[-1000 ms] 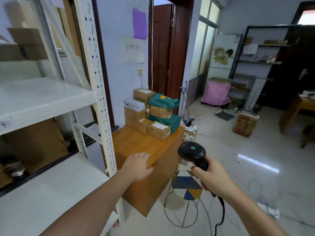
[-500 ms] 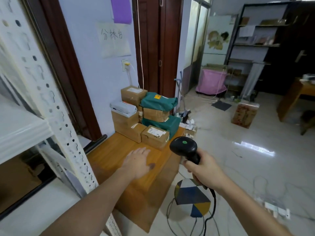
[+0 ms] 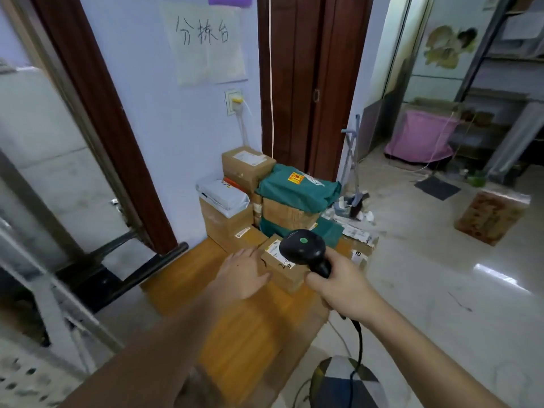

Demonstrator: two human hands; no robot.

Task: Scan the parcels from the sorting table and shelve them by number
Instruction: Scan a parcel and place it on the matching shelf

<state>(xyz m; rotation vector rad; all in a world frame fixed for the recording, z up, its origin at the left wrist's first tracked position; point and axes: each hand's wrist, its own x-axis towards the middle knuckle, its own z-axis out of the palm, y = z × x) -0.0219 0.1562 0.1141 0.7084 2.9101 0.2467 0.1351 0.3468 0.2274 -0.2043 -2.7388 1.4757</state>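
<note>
1. The person stands over the wooden sorting table (image 3: 235,334), with the parcels stacked at its far end against the blue wall (image 3: 182,128).

2. The right hand (image 3: 338,287) is wrapped firmly round the handle of the black scanner (image 3: 303,250), head tipped down toward the nearest small cardboard box (image 3: 279,266). The scanner's cable (image 3: 357,354) trails down past the patterned stool (image 3: 347,384).

3. The left hand (image 3: 244,272) is flat and relaxed, fingers fairly straight, right at the left side of that small box. It holds nothing; whether it touches the cardboard I cannot tell.

4. The step, as I read it, is scanning this front box. Its white label (image 3: 275,250) faces up, partly hidden behind the scanner head.

5. To do it well, I would steady the box with the left hand so it does not slide on the smooth wood, and draw the scanner back a little so the whole barcode sits in the beam rather than under the nose.

6. Keep the scanner clear of the labels on the brown box (image 3: 226,228) behind and the green bags (image 3: 297,189), or the wrong parcel may register.

7. Mind the cable: it could snag on the stool when the person turns to the white shelving (image 3: 35,290) on the left.

8. Lift the front box only; the stack behind looks loosely piled, with the grey mailer (image 3: 223,197) perched on top.
</note>
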